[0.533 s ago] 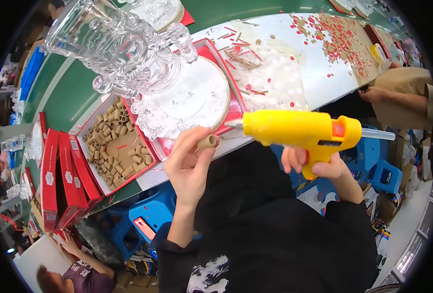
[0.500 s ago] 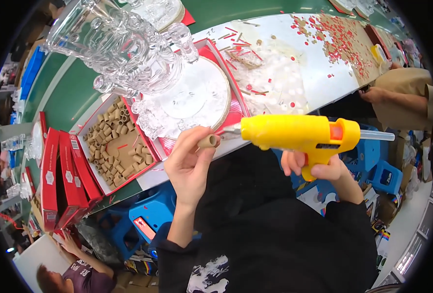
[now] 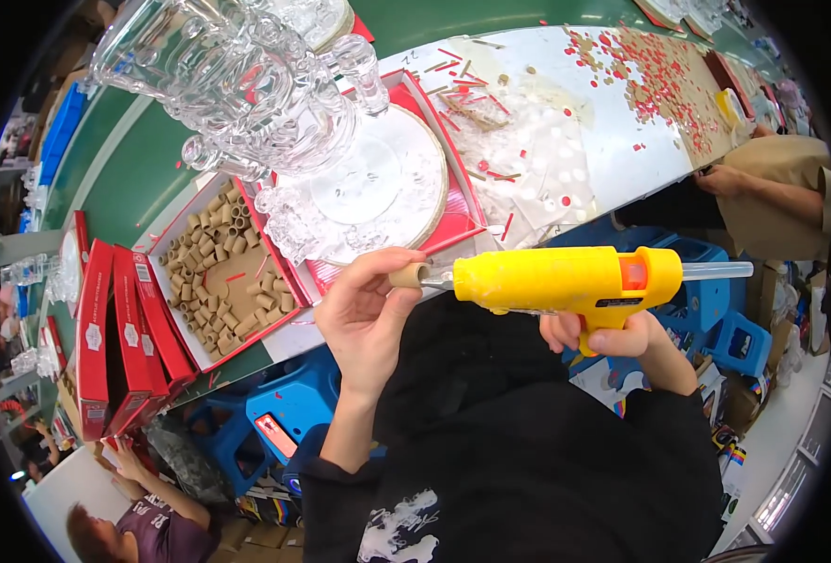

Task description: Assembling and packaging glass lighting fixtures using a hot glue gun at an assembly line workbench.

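Between thumb and fingers, my left hand [image 3: 364, 314] pinches a short brown cardboard tube [image 3: 410, 275], its open end turned to the right. My right hand [image 3: 612, 333] grips the handle of a yellow hot glue gun [image 3: 542, 280], held level with a clear glue stick [image 3: 717, 270] standing out of its back. The gun's metal nozzle [image 3: 442, 277] is at the tube's open end; whether it touches the rim I cannot tell. Behind my left hand, a large clear glass-like piece with several cups [image 3: 256, 94] stands by a round white disc [image 3: 378, 178] in a red box [image 3: 458, 178].
Many short cardboard tubes lie in a red-edged box [image 3: 223, 281] at the left, beside upright red boxes [image 3: 120, 338]. Red and brown bits [image 3: 659, 89] are scattered on the table's far right. Blue stools [image 3: 294, 413] stand below. Another person's arm [image 3: 763, 192] is at the right.
The glue gun has shifted slightly down and left, bringing its nozzle to the tube's open end. The tube in my left hand has turned more sideways, toward the gun.
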The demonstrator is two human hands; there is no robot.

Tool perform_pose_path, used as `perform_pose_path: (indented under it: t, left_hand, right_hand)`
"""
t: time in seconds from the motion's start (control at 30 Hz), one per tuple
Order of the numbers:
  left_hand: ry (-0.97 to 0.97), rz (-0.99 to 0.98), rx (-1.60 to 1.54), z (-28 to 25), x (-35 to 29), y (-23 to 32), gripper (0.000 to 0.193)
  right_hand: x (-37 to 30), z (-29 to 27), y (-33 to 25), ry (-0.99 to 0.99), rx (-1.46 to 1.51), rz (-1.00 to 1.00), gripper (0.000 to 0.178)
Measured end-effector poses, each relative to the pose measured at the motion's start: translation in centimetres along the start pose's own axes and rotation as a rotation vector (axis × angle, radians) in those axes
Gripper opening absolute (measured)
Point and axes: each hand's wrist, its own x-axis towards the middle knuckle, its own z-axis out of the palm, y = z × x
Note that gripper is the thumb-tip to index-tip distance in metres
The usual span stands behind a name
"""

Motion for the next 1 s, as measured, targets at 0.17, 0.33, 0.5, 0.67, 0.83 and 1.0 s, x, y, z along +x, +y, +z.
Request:
perform_pose_path:
  t: [0.17,0.33,0.5,0.67,0.83,1.0]
  left_hand:
    - [-0.008,0.005,-0.006,0.14,0.23,0.12,0.028]
    - [-0.002,0.003,0.018,-0.31,-0.11,-0.03,0.029]
    - [-0.007,-0.004,0.007,-0.04,-0.26,0.11,0.029]
    - [-0.009,-0.011,0.004,-0.11,-0.22,0.07,0.030]
    - [0.014,-0.011,0.037,-0.08,-0.12,0.04,0.026]
    - [0.008,-0.019,0.010,-0.04,-0.21,0.14,0.027]
  right_hand:
    - [0.15,0.02,-0.16,-0.012,-0.003,-0.007,0.011]
    - [0.30,0.06,0.14,0.006,0.021,0.016,0.012]
    - [-0.02,0.21,0.14,0.024,0.027,0.001,0.012]
    - [0.05,0.17,0.08,0.064,-0.016,0.002,0.021]
    - [0.02,0.10,-0.10,0.080,-0.028,0.022,0.020]
    - [-0.18,-0.03,-0.08,0.092,-0.035,0.023,0.020]
